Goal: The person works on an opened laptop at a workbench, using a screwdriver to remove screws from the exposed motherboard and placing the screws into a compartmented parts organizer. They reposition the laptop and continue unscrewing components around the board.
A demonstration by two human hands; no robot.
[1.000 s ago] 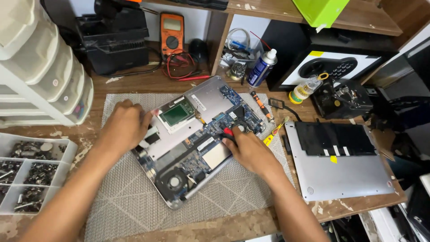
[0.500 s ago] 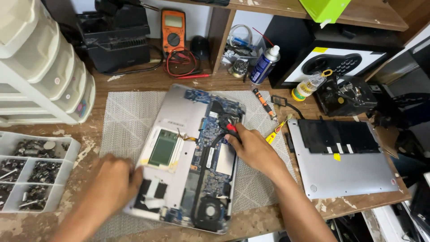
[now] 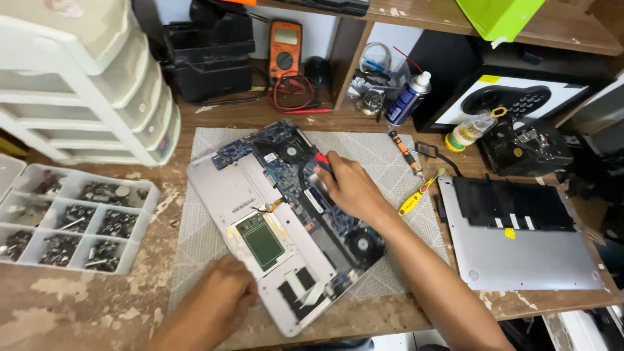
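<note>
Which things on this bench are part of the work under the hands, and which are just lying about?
In hand:
- opened laptop chassis, circuit board exposed
- right hand with a red-handled tool on the board
- left hand at the chassis's near edge
- grey work mat

Lying about:
- removed bottom cover
- screw organiser tray
- orange multimeter
- spray can
- yellow pry tool

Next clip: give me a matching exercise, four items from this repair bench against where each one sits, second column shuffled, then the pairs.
Things:
1. orange handheld multimeter
2. clear plastic compartment tray of screws
3. grey laptop bottom cover
4. blue spray can with white cap

Places:
A. far left of the wooden bench
B. right of the grey mat
C. leaning at the back wall, above red leads
D. standing by the shelf divider, behind the mat

Pairs: 1-C, 2-A, 3-B, 4-D
</note>
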